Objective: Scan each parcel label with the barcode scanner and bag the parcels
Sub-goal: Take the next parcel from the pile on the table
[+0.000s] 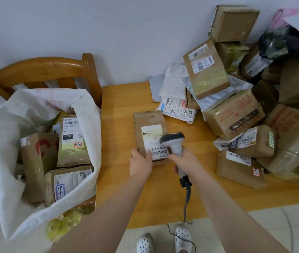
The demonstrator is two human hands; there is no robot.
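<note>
A flat brown cardboard parcel lies on the wooden table, its white label with a barcode facing up at the near end. My left hand grips the parcel's near left corner. My right hand holds the grey barcode scanner by its handle, with the scanner head just above the label. A large white woven bag, open at the top, sits on a wooden chair at the left and holds several labelled parcels.
A big heap of brown boxes and white mailers covers the table's right side and back. The wooden chair back stands against the wall. The scanner's coiled cable hangs off the table's front edge toward my white shoes.
</note>
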